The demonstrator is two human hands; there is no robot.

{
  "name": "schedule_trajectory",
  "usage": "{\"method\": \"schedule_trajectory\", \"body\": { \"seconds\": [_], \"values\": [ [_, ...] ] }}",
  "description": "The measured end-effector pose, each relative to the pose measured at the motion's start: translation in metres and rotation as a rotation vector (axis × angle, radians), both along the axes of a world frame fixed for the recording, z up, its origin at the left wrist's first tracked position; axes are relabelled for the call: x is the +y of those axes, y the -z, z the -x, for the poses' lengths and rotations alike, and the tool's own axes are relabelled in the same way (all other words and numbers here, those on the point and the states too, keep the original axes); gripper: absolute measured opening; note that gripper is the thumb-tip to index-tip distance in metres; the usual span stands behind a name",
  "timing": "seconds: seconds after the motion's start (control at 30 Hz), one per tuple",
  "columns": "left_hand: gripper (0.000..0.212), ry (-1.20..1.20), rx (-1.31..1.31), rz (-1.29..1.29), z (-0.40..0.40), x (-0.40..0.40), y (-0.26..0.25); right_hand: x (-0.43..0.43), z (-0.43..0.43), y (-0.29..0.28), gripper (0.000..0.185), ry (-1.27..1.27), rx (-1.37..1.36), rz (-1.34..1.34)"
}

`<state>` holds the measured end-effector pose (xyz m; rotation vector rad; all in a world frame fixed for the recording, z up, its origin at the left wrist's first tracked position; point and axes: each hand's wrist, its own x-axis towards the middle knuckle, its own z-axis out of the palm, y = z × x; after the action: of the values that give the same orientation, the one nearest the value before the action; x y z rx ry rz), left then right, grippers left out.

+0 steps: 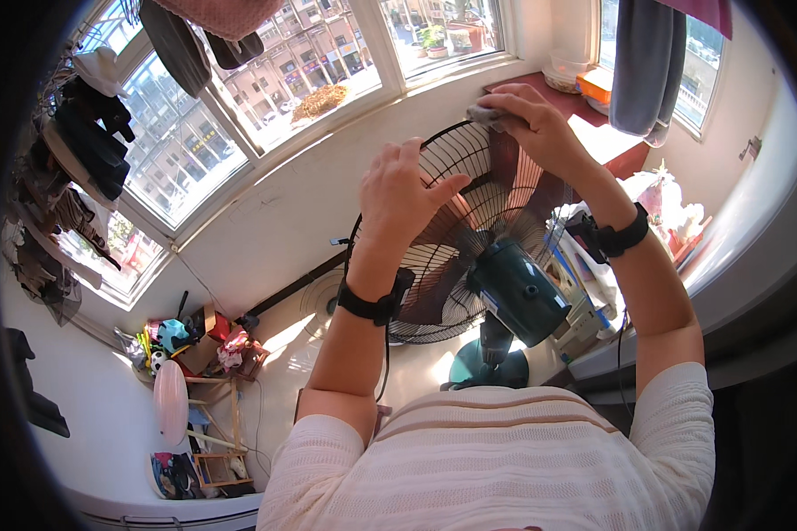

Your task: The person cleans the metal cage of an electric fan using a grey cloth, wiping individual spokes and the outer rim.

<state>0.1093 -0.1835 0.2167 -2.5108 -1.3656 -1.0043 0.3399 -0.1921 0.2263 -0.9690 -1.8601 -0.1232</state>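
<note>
A standing electric fan faces away from me, with a black wire guard (438, 272) around dark red blades (432, 292). Its green motor housing (519, 292) points toward me, above a round green base (489, 365). My left hand (398, 189) rests on the upper left of the guard, thumb and fingers spread. At the guard's top rim, my right hand (534, 126) grips a grey cloth (486, 115) and presses it on the wire. Some of the rim is hidden behind both hands.
A dark red cabinet top (551, 99) with a clear plastic tub (564, 70) stands at the back right. Bags and papers (584, 265) crowd the fan's right side. Toys (173, 335) and a wooden stool frame (232, 411) lie at left. Clothes (83, 152) hang by the windows.
</note>
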Motion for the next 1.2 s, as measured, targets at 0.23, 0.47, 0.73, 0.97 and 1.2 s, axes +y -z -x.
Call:
{"method": "schedule_trajectory", "body": {
  "seconds": [0.23,0.47,0.73,0.97,1.2],
  "values": [
    [0.073,0.067,-0.058,-0.048,-0.006,-0.002,0.003,-0.046,-0.008,-0.002,0.033,0.015,-0.094,0.060],
    [0.069,0.073,-0.061,-0.188,-0.016,0.004,0.004,-0.022,-0.007,-0.032,0.034,0.117,-0.030,-0.024],
    [0.083,-0.027,0.008,0.089,-0.002,0.000,-0.002,-0.027,-0.013,-0.025,0.037,-0.109,-0.140,0.318],
    [0.071,-0.199,0.066,-0.028,-0.018,-0.021,0.002,0.014,0.018,-0.015,0.038,-0.118,-0.180,-0.096],
    [0.065,-0.164,-0.034,0.051,-0.011,-0.023,-0.001,-0.013,0.020,0.012,0.038,-0.102,-0.134,-0.200]
  ]
}}
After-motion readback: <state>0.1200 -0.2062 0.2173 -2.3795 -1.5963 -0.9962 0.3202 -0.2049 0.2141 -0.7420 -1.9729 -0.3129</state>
